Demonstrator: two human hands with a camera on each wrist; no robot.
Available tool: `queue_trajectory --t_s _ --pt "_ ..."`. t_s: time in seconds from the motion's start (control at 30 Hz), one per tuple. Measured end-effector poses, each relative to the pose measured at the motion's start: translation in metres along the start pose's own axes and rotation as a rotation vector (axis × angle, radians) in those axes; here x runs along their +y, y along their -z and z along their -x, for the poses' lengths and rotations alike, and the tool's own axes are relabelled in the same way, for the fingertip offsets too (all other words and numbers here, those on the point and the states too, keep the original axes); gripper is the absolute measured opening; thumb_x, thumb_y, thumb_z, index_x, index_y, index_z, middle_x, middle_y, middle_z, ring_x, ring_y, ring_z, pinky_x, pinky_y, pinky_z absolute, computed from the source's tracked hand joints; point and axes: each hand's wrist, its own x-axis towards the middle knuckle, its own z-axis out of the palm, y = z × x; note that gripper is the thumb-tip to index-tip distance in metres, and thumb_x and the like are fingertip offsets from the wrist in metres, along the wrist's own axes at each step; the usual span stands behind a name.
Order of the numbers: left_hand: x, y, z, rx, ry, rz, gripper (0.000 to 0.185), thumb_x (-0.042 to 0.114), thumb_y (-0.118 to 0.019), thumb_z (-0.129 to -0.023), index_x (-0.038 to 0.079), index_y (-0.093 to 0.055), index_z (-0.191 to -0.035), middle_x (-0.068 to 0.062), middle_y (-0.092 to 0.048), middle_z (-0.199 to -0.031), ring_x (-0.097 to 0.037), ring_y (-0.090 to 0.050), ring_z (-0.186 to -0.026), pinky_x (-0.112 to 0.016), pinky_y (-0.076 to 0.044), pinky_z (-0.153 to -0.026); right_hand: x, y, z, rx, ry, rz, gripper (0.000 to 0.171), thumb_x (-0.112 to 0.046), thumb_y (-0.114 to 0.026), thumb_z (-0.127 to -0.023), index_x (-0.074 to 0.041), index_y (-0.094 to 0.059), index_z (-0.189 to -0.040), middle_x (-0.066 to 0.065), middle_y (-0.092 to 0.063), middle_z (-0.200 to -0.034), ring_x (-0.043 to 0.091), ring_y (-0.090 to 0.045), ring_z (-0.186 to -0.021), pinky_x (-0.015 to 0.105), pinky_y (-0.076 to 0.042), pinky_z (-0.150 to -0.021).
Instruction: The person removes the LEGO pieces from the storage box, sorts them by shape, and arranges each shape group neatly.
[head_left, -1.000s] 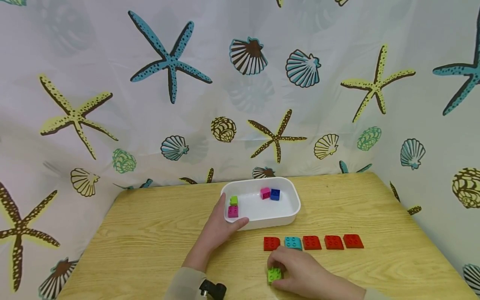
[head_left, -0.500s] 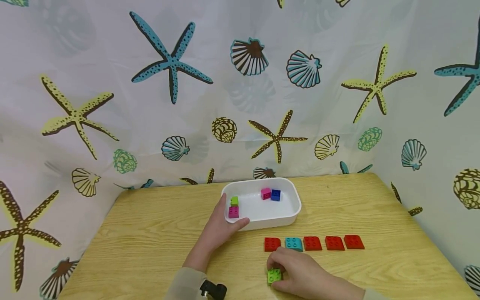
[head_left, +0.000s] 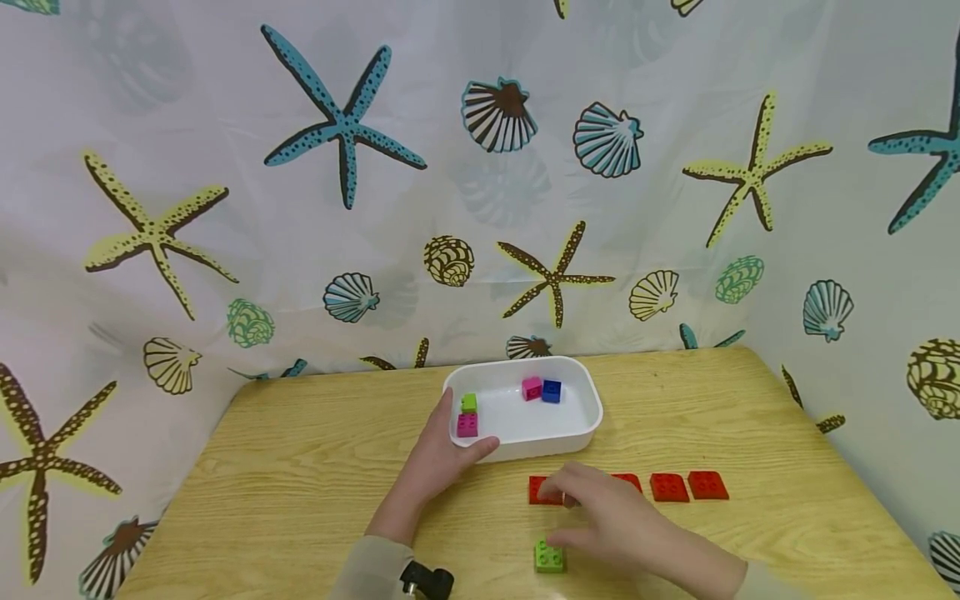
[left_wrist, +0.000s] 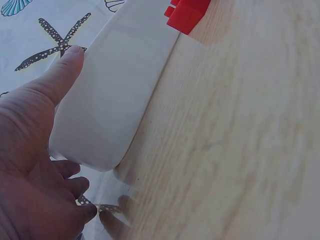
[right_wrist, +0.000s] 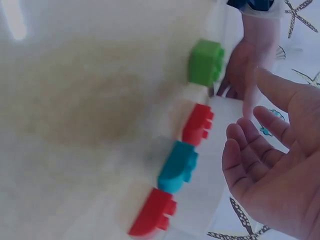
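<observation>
Hands over toy bricks on the worktop [head_left: 300, 467].
Left hand [head_left: 438, 454] gripping white tray [head_left: 581, 429]; right hand [head_left: 600, 517] relaxed, empty, above teal brick [right_wrist: 177, 166], beside green brick [head_left: 549, 557].

A tray [head_left: 585, 433] holding four bricks sits on the counter [head_left: 300, 483]; a brick row [head_left: 678, 486] lies before it, a lone brick [head_left: 550, 557] nearer still.
</observation>
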Motion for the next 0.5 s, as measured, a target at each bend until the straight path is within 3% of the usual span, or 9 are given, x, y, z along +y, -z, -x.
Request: queue_trajectory --t_s 0.27,0.5 --pt "0.0 0.0 -0.002 0.0 -0.003 0.012 0.123 0.045 -0.091 -0.092 0.01 -0.01 -0.178 -0.019 -0.025 -0.18 -0.045 -0.028 -0.164 -0.066 -0.031 -0.127 0.003 0.035 -0.016 0.187 0.038 0.119 0.045 -0.032 -0.09 -0.096 -0.021 -0.071 -0.135 -0.007 -0.073 -0.126 0.019 -0.07 -0.112 0.041 -0.062 -0.09" --pt "0.002 0.0 0.0 -0.001 0.01 0.008 0.124 0.044 -0.091 -0.092 0.01 -0.009 -0.178 -0.019 -0.025 -0.18 -0.046 -0.028 -0.164 -0.066 -0.03 -0.127 0.008 0.054 -0.04 0.265 -0.004 0.192 0.052 -0.031 -0.089 -0.096 -0.015 -0.072 -0.142 0.006 -0.074 -0.136 0.03 -0.071 -0.122 0.053 -0.062 -0.1"
